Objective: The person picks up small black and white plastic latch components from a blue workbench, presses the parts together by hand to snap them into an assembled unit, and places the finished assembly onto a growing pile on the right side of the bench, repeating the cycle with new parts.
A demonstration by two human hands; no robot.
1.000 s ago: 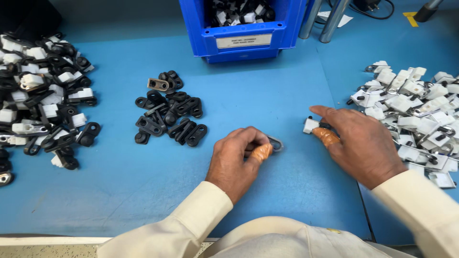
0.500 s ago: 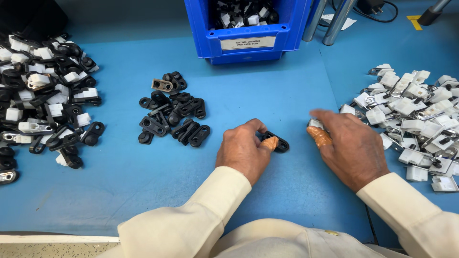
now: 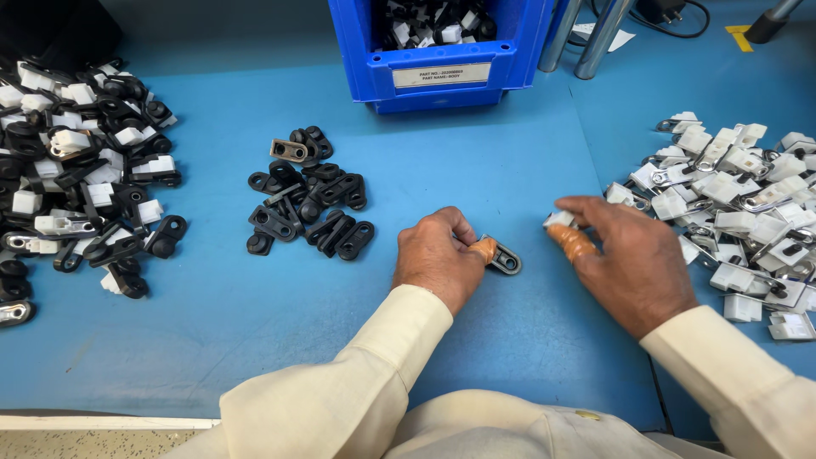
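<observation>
The left hand (image 3: 438, 259) is resting on the blue table (image 3: 476, 170), its fingers curled and closed around a small black clip (image 3: 503, 257), which is sticking out at 3 o'clock from the fingertips. The right hand (image 3: 633, 263) is pinching a small white piece (image 3: 558, 219) between thumb and finger, at 3 o'clock from the clip and apart from it. A pile of white parts (image 3: 739, 200) is lying at 2 o'clock from this hand. A heap of black clips (image 3: 310, 204) is lying at 10 o'clock from the left hand, and a blue bin (image 3: 442, 64) is standing at 12 o'clock.
</observation>
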